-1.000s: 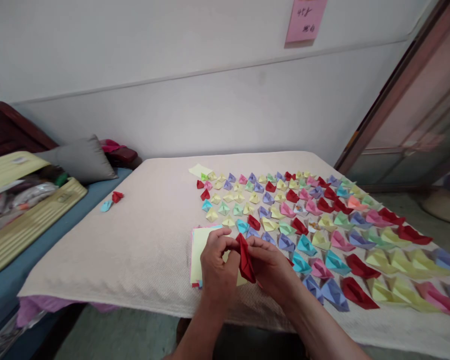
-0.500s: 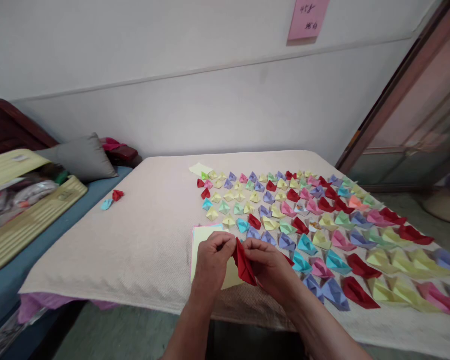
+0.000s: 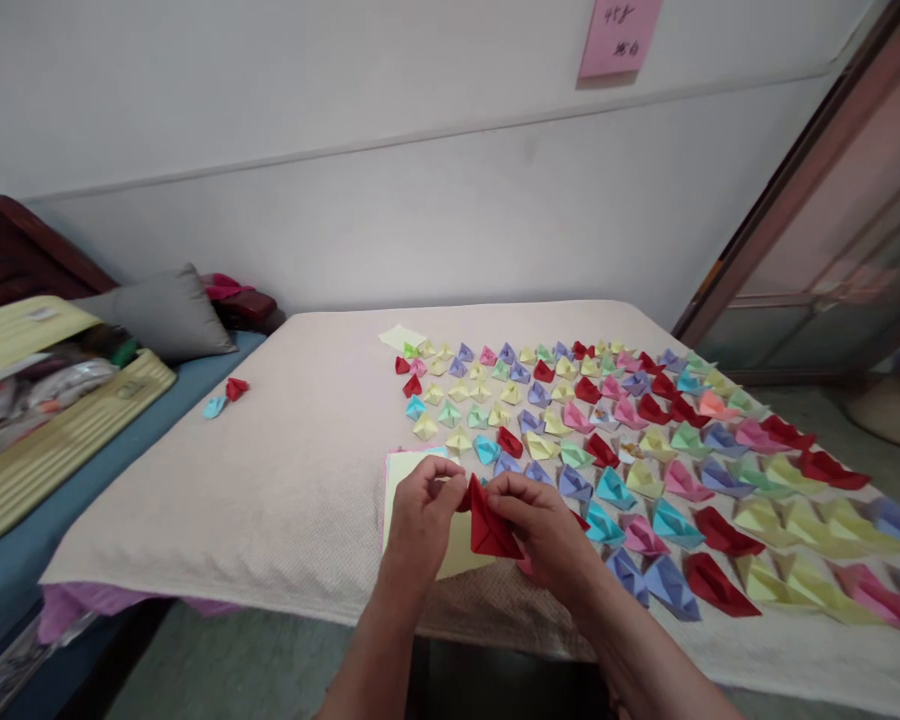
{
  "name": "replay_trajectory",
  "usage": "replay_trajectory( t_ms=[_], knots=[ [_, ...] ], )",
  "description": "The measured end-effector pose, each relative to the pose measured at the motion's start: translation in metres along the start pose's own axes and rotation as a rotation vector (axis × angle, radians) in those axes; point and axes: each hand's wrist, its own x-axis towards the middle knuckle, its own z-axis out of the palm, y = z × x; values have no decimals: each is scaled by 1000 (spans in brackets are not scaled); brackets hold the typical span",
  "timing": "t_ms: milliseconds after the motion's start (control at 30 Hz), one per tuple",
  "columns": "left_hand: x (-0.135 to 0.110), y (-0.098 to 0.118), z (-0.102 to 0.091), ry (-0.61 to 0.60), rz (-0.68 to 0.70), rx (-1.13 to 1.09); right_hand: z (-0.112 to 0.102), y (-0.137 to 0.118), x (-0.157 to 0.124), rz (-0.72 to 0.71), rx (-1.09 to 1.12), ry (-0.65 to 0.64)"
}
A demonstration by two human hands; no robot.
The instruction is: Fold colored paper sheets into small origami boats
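Note:
Between my hands is a folded piece of red paper [image 3: 492,528], a triangle with its point up and a wider base below. My left hand [image 3: 424,510] pinches it near the upper left edge. On the other side my right hand [image 3: 536,520] grips its right edge, fingers closed. Under my hands lies a stack of square paper [image 3: 401,490], pale yellow on top. To the right, folded paper boats [image 3: 615,488] in red, yellow, blue, green, pink and purple stand in rows.
A cream cloth [image 3: 307,420] covers the table. A red and a light blue folded piece [image 3: 214,406] lie at left. Pale paper [image 3: 401,337] lies at the back. Beyond the left edge are a grey pillow [image 3: 169,315] and an open yellow box [image 3: 60,420]. A wall stands behind.
The red paper has turned in my hands, from a narrow slanted shape to a broader triangle facing me. My left hand has shifted slightly left. The boats stay in place.

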Motion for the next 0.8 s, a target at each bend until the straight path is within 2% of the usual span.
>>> replay_trajectory(
  t_ms=[200, 367, 467, 633, 700, 800],
  knots=[
    [0, 0, 4, 25, 167, 213, -2, -5, -2, -117, -267, 23],
    [0, -2, 7, 83, 234, 331, 1, -10, -3, -208, -426, 53],
    [1, -4, 6, 70, 166, 280, 2, -10, -4, -250, -467, 58],
    [2, -5, 5, 56, -57, -13, 2, -9, -4, -221, -455, 28],
    [3, -7, 5, 77, -95, -88, 1, -9, -3, -195, -430, 7],
    [6, -10, 5, 152, -79, -193, 0, -10, -2, -124, -357, -36]
  ],
)
